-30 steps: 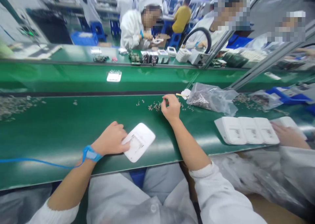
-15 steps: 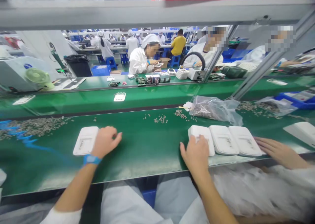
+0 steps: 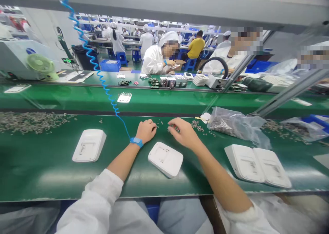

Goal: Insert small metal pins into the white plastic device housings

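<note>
My left hand (image 3: pixel 146 131), a blue wrist strap (image 3: pixel 136 142) with a coiled cord on its wrist, rests at the far side of the green work surface. Its fingers are curled closed by a few small metal pieces (image 3: pixel 161 123); anything inside is hidden. Across from it, my right hand (image 3: pixel 184 133) is lowered over the same scatter, thumb and forefinger bent with a gap between them. Below both hands lies a white plastic housing (image 3: pixel 166 159), turned at an angle, with a recessed compartment, touched by neither hand. Another white housing (image 3: pixel 89 145) lies to the left.
Two white housings (image 3: pixel 257 165) lie side by side at right. Behind them is a clear bag of small metal parts (image 3: pixel 231 122). A large heap of such parts (image 3: pixel 31 121) spreads at far left. Beyond runs a green belt (image 3: pixel 159 102); a co-worker (image 3: pixel 154 60) sits across it.
One white housing has come from the right-hand row to the middle. My right hand has left it and moved up to the small metal pieces; my left hand has shifted right. The neighbour's hand is gone.
</note>
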Demonstrator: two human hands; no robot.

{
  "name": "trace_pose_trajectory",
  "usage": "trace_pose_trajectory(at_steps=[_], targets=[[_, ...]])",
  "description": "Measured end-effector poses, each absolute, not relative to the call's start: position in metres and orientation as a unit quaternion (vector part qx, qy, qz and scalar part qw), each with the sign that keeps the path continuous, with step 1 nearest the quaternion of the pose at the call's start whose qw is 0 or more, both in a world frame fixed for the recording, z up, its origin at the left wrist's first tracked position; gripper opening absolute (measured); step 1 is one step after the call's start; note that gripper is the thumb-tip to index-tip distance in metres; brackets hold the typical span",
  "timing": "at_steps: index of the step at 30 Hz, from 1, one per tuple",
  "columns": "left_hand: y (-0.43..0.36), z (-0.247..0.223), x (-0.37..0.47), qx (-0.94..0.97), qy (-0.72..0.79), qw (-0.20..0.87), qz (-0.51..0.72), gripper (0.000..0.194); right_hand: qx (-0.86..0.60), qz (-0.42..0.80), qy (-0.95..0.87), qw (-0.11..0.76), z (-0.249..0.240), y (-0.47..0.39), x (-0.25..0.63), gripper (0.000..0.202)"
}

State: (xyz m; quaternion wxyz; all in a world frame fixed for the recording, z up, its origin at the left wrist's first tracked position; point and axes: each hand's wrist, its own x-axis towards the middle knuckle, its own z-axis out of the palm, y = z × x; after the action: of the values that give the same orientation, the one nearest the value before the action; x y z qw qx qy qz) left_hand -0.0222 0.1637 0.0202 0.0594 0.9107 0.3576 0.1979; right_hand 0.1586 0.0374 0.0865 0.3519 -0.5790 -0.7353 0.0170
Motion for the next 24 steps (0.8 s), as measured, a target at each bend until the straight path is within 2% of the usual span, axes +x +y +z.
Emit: trace_pose_trajectory(at_steps=[4,8,10,13,15,20,24], targets=[[0.164,0.021,-0.018,0.911,0.356,0.075,0.195,0.013,-0.54,-0.004,-0.756,0.371,0.06,0.079,0.173,0.013],[0.165,0.024,-0.016,0.924,0.315,0.112,0.187,0.017,-0.53,-0.043,-0.767,0.359,0.042,0.077,0.171,0.014],[0.163,0.027,-0.017,0.916,0.281,0.195,0.21,0.014,-0.52,-0.06,-0.78,0.343,0.04,0.073,0.173,0.013],[0.155,0.037,-0.02,0.863,0.234,0.381,0.236,0.013,-0.469,-0.056,-0.826,0.309,0.041,0.068,0.175,0.014],[0.148,0.043,-0.021,0.836,0.217,0.453,0.223,0.015,-0.444,-0.05,-0.845,0.294,0.043,0.063,0.173,0.016],[0.14,0.045,-0.02,0.794,0.242,0.513,0.219,0.017,-0.452,-0.073,-0.834,0.309,0.049,0.049,0.163,0.013],[0.14,0.039,-0.018,0.787,0.254,0.513,0.23,0.016,-0.487,-0.068,-0.834,0.248,0.051,0.048,0.161,0.022]])
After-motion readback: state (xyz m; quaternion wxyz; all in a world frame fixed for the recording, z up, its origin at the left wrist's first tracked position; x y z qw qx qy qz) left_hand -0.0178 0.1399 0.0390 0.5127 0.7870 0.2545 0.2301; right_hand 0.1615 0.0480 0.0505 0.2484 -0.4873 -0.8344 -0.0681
